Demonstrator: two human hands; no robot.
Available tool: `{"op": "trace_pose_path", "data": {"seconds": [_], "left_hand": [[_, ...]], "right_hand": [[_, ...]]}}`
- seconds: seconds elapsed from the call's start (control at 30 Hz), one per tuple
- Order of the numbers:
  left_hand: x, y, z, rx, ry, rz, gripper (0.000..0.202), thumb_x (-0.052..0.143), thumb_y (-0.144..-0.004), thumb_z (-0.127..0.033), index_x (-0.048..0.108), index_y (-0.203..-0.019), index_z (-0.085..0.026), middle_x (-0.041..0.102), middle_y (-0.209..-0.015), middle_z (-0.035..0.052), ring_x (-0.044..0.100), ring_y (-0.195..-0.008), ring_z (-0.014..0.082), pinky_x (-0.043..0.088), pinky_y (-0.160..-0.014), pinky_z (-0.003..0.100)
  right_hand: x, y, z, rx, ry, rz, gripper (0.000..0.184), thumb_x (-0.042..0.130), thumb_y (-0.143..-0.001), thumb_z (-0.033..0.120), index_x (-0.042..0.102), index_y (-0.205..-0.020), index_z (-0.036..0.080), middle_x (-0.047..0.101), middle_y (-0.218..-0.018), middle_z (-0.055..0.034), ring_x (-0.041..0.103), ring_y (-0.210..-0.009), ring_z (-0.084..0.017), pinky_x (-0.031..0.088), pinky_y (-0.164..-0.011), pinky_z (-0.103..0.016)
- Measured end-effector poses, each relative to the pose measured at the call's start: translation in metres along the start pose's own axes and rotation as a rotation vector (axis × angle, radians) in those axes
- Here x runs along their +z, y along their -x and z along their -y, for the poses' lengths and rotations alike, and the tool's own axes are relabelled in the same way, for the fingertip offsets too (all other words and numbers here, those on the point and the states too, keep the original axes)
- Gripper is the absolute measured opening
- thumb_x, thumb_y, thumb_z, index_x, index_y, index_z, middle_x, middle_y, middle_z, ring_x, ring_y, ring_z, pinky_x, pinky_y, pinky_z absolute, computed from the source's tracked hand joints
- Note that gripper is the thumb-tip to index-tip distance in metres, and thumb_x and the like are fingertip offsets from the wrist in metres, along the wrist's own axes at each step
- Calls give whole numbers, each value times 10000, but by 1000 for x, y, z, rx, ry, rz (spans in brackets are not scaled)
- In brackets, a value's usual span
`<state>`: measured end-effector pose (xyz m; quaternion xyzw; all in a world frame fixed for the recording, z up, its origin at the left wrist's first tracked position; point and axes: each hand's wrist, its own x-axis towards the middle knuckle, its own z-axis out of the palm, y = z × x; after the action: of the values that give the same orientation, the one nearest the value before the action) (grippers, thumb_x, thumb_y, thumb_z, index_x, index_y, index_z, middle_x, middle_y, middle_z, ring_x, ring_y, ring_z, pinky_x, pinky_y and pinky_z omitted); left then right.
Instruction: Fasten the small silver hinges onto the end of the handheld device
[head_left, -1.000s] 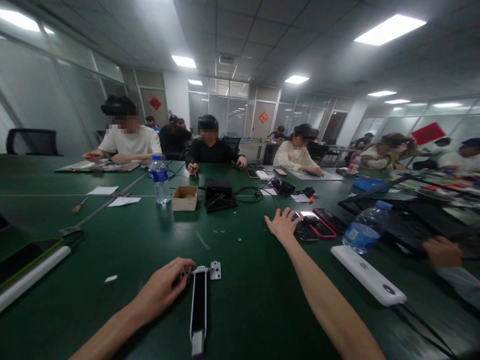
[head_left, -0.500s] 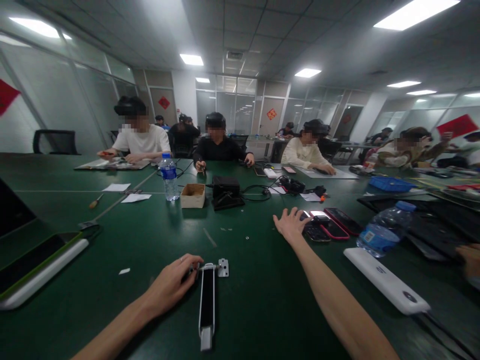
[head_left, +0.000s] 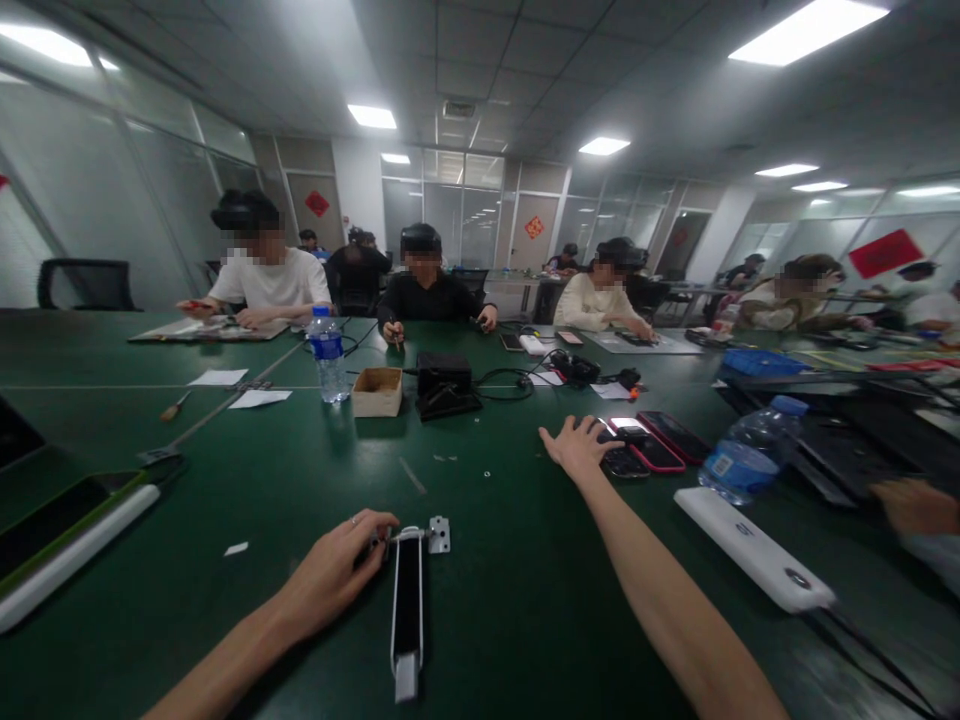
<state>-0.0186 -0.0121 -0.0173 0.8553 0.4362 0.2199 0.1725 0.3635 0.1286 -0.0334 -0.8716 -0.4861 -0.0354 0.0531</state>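
My left hand rests on the green table with its fingers curled and the thumb against them. They close on the left end of a metal bracket, a long narrow frame around a black strip, with a small holed plate at its upper right and a pale block at its near end. My fingers hide most of the gripped end. Farther forward, my right hand lies palm down with its fingers spread. Its fingertips are over or against the left side of a group of phones; contact is unclear.
A water bottle and a white power bank-like device lie right of my right arm. Ahead are a small cardboard box, a black device and an upright bottle. A co-worker's hand is at the right edge.
The view has turned slightly right, so most things appear farther left. Both my hands keep their places on the table. The co-worker's hand at the right edge shows more.
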Motion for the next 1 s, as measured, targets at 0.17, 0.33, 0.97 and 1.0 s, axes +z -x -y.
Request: {"op": "trace_pose_path", "data": {"seconds": [0.17, 0.33, 0.97, 1.0], "left_hand": [[0, 0, 3, 10, -7, 11, 270, 375, -905, -262, 544, -1111, -213, 630, -987, 53, 608, -831, 185, 498, -748, 267], [0, 0, 2, 19, -10, 0, 272, 379, -900, -254, 548, -1108, -212, 636, -984, 50, 615, -830, 181, 500, -739, 258], [1, 0, 6, 31, -46, -13, 270, 382, -901, -271, 555, -1101, -211, 645, -963, 47, 618, -807, 178, 501, -729, 249], [1, 0, 6, 35, -46, -17, 271, 381, -901, -265, 553, -1104, -212, 645, -966, 46, 619, -812, 178, 501, -729, 248]], "right_hand": [[3, -5, -2, 39, -28, 35, 826, 241, -822, 694, 287, -1422, 129, 154, -1469, -250, 109, -1303, -466, 2, -884, -782], [3, -6, -4, 29, -57, 31, 839, 272, -813, 700, 239, -1445, 148, 118, -1483, -238, 95, -1310, -461, 25, -896, -775], [4, -2, -1, -24, 23, -74, 798, 263, -843, 657, 215, -1453, 144, 109, -1491, -230, 72, -1326, -450, -80, -919, -744], [3, 0, 1, -40, 40, -86, 773, 270, -855, 633, 231, -1447, 138, 120, -1489, -230, 86, -1326, -444, -88, -930, -732]]}}
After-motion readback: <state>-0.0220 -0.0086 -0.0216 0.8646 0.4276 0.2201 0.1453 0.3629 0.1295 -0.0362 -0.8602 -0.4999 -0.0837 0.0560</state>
